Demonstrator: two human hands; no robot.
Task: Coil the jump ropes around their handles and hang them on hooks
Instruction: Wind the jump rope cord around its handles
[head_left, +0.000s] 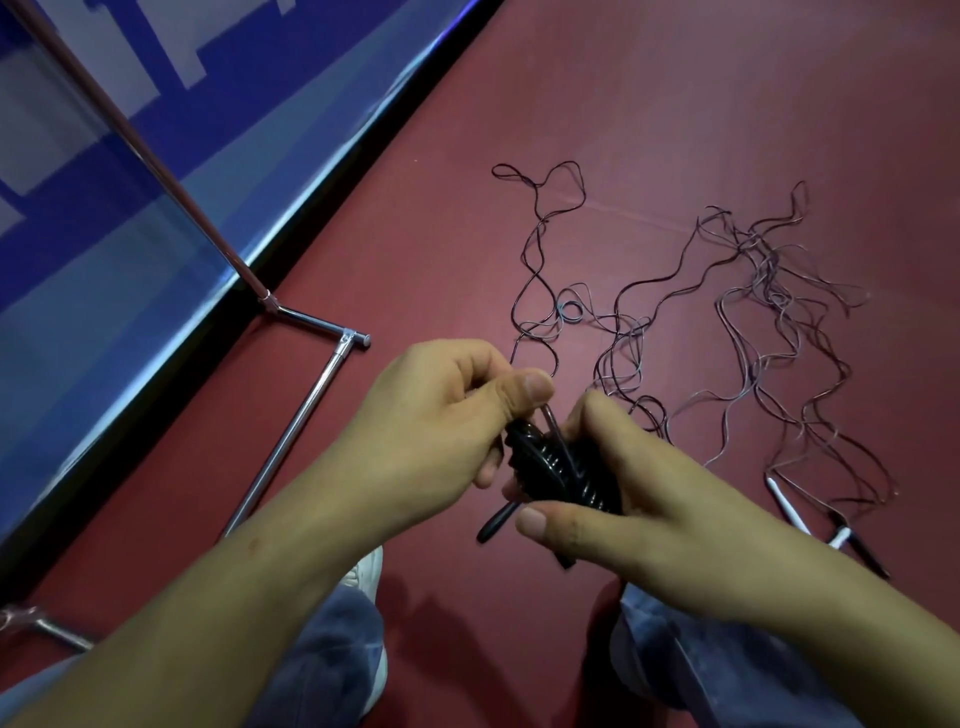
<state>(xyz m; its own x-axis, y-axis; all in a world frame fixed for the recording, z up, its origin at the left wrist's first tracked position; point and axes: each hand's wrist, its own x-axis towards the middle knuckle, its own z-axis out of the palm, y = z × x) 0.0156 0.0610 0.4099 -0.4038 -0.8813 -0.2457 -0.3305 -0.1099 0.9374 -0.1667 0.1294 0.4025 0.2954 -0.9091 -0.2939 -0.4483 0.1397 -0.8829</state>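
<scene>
Left hand (441, 410): fingers curled, thumb and forefinger pinching the thin rope (549, 415) right at the far end of the black handles (561, 473). Right hand (649, 483): wrapped round the same handles from their right side, thumb laid along the near edge, fingers hidden behind them.

Black handles: held together in mid-air between both hands, above the red floor (467, 234). Several turns of rope are wound tight around the middle. One bare handle end sticks out toward the near left, below the right thumb.

Loose jump ropes (769, 270): on the floor beyond and to the right of the black handles, in wavy, overlapping tangles — count not readable.

Spare handles (844, 538): white and black, on the floor to the right of the black handles, just past the right wrist.

Chrome rack base (291, 441): on the floor to the left of the black handles, its upright rising far left against a blue banner (130, 182).

White shoe (366, 571): below the black handles, under the left forearm.
</scene>
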